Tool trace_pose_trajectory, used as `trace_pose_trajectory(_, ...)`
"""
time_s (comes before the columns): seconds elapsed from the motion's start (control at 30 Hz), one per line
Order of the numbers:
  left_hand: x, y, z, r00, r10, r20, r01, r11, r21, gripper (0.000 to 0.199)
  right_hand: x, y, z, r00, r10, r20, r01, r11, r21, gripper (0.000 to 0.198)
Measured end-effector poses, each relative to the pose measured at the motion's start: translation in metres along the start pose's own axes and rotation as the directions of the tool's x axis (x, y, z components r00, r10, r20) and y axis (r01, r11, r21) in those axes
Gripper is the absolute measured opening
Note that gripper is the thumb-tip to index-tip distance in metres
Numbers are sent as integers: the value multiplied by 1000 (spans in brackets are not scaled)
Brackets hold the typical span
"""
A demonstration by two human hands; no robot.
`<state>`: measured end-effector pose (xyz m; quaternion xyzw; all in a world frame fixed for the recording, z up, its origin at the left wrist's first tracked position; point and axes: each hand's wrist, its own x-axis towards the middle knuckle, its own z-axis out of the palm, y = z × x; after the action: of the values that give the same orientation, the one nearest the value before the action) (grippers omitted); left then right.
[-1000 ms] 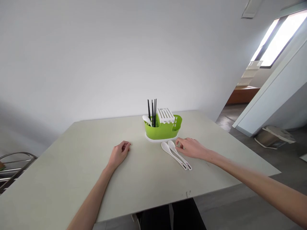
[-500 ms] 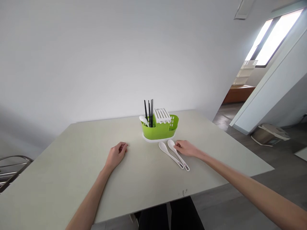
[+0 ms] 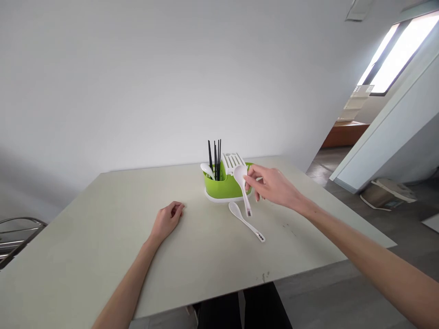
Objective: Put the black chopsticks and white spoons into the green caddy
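My right hand (image 3: 265, 183) pinches a white spoon (image 3: 244, 189) near its bowl and holds it up in front of the green utensil holder (image 3: 221, 186). The spoon's handle points down, with a small dark mark at its end. Another white spoon (image 3: 247, 221) lies on the table just below, its bowl toward the holder. My left hand (image 3: 168, 218) rests on the table left of the holder, its fingers curled closed with nothing visible in them. Black chopsticks (image 3: 218, 160) and a white spoon (image 3: 207, 171) stand in the holder's left compartment. My right hand partly hides the right compartment.
A white slotted rack (image 3: 233, 162) sits over the middle of the holder. The pale table (image 3: 113, 219) meets a white wall (image 3: 154, 91) behind. A metal chair frame (image 3: 20, 233) stands at the left, and an appliance (image 3: 387, 194) is on the floor at the right.
My right hand has lifted the right-hand spoon off the table and brought it up before the holder, tipping its handle down. The left hand stays in place.
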<state>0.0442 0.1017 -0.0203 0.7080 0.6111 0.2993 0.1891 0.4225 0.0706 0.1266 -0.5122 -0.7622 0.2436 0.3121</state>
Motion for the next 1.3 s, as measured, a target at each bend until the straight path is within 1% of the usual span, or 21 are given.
trace_pose_trajectory(0.07,0,0,0,1000,-7,2,7,1000,-8,36,16,-19,-1,996,-51,-76,47,997,-56,24)
trace_pose_trajectory(0.13,-1,5,3,999,-39,-14,38,999,-30,38,28,-29,7,988,-70,-140,47,985,-165,21)
trace_pose_trajectory(0.17,-1,8,6,998,-63,-30,61,997,-54,40,32,-30,14,987,-69,-145,37,977,-212,20)
trace_pose_trajectory(0.23,-3,19,16,990,-109,-91,97,988,-124,47,31,-25,32,995,-51,-87,28,969,-246,21)
trace_pose_trajectory(0.3,-5,31,32,980,-122,-160,95,981,-168,54,21,-10,51,1000,-22,0,22,982,-185,21)
trace_pose_trajectory(0.33,-6,36,41,978,-106,-182,79,985,-151,55,14,-1,60,999,7,33,-2,989,-146,22)
trace_pose_trajectory(0.4,-9,45,58,982,-26,-189,23,1000,-18,50,-3,16,77,993,66,100,-59,996,-69,22)
trace_pose_trajectory(0.47,-12,50,71,982,92,-167,-64,985,163,37,-20,28,92,987,97,127,-95,995,-25,19)
trace_pose_trajectory(0.53,-15,51,77,971,186,-151,-137,948,289,26,-36,31,106,989,69,129,-68,998,-12,13)
trace_pose_trajectory(0.6,-16,51,78,965,218,-143,-158,925,345,22,-49,27,118,980,-16,196,17,1000,-3,13)
trace_pose_trajectory(0.7,-15,53,73,976,177,-127,-119,921,372,20,-60,17,132,942,-115,317,114,993,22,16)
trace_pose_trajectory(0.77,-16,56,70,987,123,-107,-74,924,376,27,-61,14,136,930,-133,343,127,991,39,15)
trace_pose_trajectory(0.87,-19,61,66,995,4,-102,26,955,295,41,-58,15,140,937,-100,334,65,991,116,10)
trace_pose_trajectory(0.93,-20,63,64,991,-53,-120,75,979,187,45,-57,16,143,930,-47,364,-38,974,224,9)
trace_pose_trajectory(1.0,-18,67,61,986,-73,-147,88,991,99,46,-56,15,149,897,7,442,-176,923,342,15)
trace_pose_trajectory(1.07,-13,72,57,979,-82,-184,91,995,44,45,-57,10,156,842,27,538,-307,844,439,31)
trace_pose_trajectory(1.1,-10,76,54,974,-90,-208,97,995,22,44,-57,7,158,810,17,586,-362,800,478,40)
trace_pose_trajectory(1.17,-5,84,46,953,-133,-273,120,991,-64,42,-56,-2,160,737,-49,675,-443,719,535,48)
trace_pose_trajectory(1.23,-3,94,36,923,-199,-328,132,967,-217,43,-54,-13,157,675,-133,726,-482,666,570,45)
trace_pose_trajectory(1.27,-3,98,31,909,-229,-347,124,946,-299,44,-54,-18,153,656,-165,736,-493,645,584,44)
trace_pose_trajectory(1.3,-4,102,25,899,-251,-359,109,922,-372,45,-53,-23,149,648,-186,739,-505,620,600,44)
